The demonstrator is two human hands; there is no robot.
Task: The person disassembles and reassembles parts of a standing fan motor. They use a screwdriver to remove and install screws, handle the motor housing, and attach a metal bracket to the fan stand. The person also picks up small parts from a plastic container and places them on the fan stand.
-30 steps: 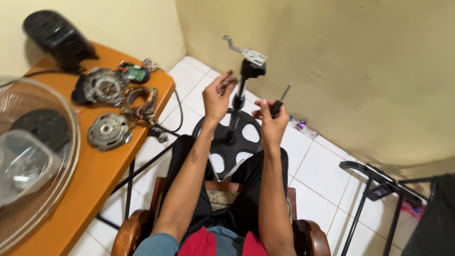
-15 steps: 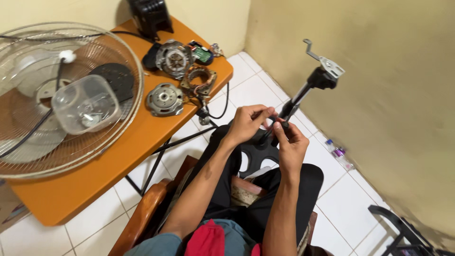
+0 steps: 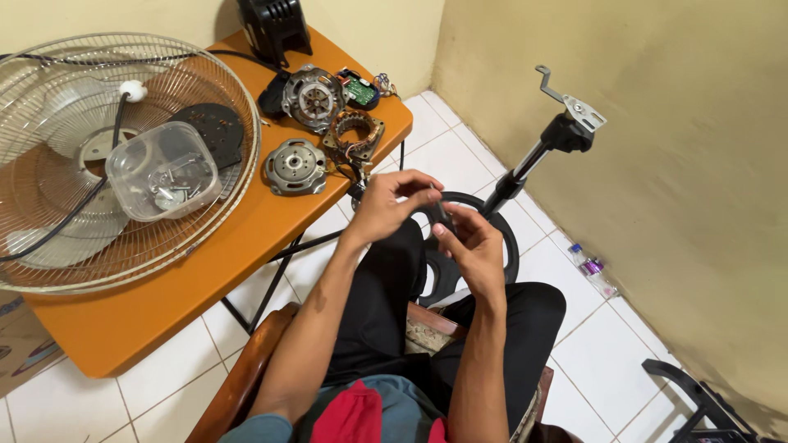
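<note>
My hands meet above my lap. My right hand point(image 3: 478, 250) grips a small dark-handled screwdriver point(image 3: 442, 213). The fingertips of my left hand point(image 3: 387, 209) pinch its thin metal tip; anything tiny held there is too small to tell. Just behind the hands a black fan stand point(image 3: 538, 152) with a chrome pole and a metal bracket on top leans to the right. Its round base point(image 3: 502, 238) rests on the floor, partly hidden by my hands and knees.
An orange table point(image 3: 189, 283) at left carries a wire fan grille point(image 3: 49, 242), a clear plastic tub point(image 3: 164, 168) of small parts, motor pieces point(image 3: 312, 94), a copper coil point(image 3: 355, 135) and a black housing point(image 3: 275, 25). I sit in a wooden chair point(image 3: 246, 377). A small bottle point(image 3: 589, 264) lies by the wall.
My hands have dropped from the stand's pole and come together over my lap, both now on the screwdriver. The view has swung down and left, showing more of the table.
</note>
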